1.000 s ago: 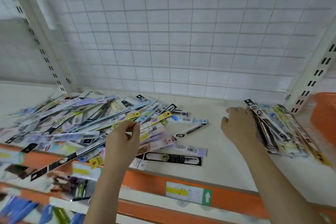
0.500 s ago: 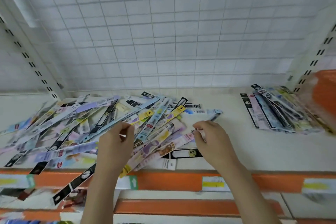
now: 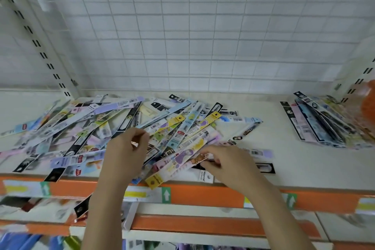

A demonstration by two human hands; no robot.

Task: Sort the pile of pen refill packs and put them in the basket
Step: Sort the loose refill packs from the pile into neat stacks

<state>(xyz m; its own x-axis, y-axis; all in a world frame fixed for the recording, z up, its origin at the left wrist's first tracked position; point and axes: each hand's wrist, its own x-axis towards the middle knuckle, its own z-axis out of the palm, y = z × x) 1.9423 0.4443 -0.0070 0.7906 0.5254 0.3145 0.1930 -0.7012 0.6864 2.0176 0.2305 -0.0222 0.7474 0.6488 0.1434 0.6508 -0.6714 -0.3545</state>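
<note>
A loose pile of long, thin pen refill packs (image 3: 97, 126) covers the left and middle of the white shelf (image 3: 269, 134). My left hand (image 3: 126, 154) rests on the pile's near side with its fingers curled round several packs. My right hand (image 3: 229, 163) is just to the right, its fingertips pinching the end of a pink patterned pack (image 3: 194, 158) at the pile's near edge. A sorted stack of packs (image 3: 322, 122) lies at the shelf's far right. An orange basket (image 3: 368, 99) shows only as a blurred edge beyond that stack.
A white wire grid panel (image 3: 192, 26) backs the shelf, with slotted uprights (image 3: 40, 50) at both sides. An orange price rail (image 3: 203, 195) with labels runs along the front edge. A lower shelf with more goods (image 3: 50, 209) lies below.
My right hand has come from the sorted stack at the right back to the pile and taken hold of a pack's end. My left hand stayed on the pile.
</note>
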